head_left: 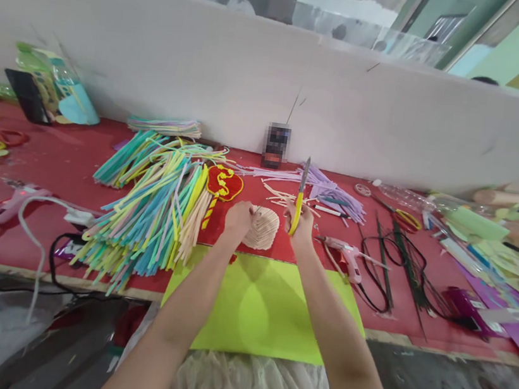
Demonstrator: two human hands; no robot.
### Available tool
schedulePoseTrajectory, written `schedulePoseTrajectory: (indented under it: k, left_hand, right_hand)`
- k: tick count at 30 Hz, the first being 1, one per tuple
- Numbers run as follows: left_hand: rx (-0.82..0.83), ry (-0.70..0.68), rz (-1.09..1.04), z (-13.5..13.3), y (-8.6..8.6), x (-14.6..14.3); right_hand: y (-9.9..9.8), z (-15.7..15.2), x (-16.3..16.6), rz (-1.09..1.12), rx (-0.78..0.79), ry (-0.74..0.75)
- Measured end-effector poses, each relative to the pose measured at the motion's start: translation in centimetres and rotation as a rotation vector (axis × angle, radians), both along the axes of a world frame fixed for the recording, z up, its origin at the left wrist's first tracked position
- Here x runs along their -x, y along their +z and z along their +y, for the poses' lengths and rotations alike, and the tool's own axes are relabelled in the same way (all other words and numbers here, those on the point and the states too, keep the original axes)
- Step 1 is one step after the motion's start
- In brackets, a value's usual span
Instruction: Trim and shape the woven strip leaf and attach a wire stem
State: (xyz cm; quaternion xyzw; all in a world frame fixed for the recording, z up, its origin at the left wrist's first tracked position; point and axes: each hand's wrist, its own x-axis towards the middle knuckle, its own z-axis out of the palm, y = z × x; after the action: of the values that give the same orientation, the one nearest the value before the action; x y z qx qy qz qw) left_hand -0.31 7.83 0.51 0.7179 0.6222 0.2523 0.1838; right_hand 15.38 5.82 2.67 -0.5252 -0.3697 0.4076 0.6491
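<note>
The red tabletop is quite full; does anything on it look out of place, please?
Mildly: the lime-green rectangular sheet overhangs the near edge of the red tabletop, and the pastel fuzzy stems lie in an untidy, splayed pile.

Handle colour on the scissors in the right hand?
Yellow, on the scissors in the right hand; shows in the head view, the only one.

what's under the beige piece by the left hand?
Red tabletop shows around the beige piece; the left hand covers part of its left edge. Whatever lies directly beneath the piece is covered, so can't tell.
</note>
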Motion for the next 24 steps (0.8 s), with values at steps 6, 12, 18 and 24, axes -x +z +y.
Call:
schedulePoseTrajectory:
  k: [6,12,18,24]
  left_hand:
    - [0.039,0.007,0.132,-0.9,0.4,-0.3]
    - [0.056,0.007,0.139,-1.0,0.8,-0.3]
    - [0.018,0.050,0.121,-0.7,1.2,0.3]
    - [-0.108,0.047,0.000,-1.5,2.3,-0.1]
  right_hand:
    - [-1.9,-5.5,1.8,0.251,0.020,0.025]
    - [-2.5,-5.2,1.3,0.258,-0.025,0.007]
    - [-2.5,-4.8,1.6,0.264,-0.011,0.067]
    - [-2.9,-4.6,1.6,0.241,-0.029,0.034]
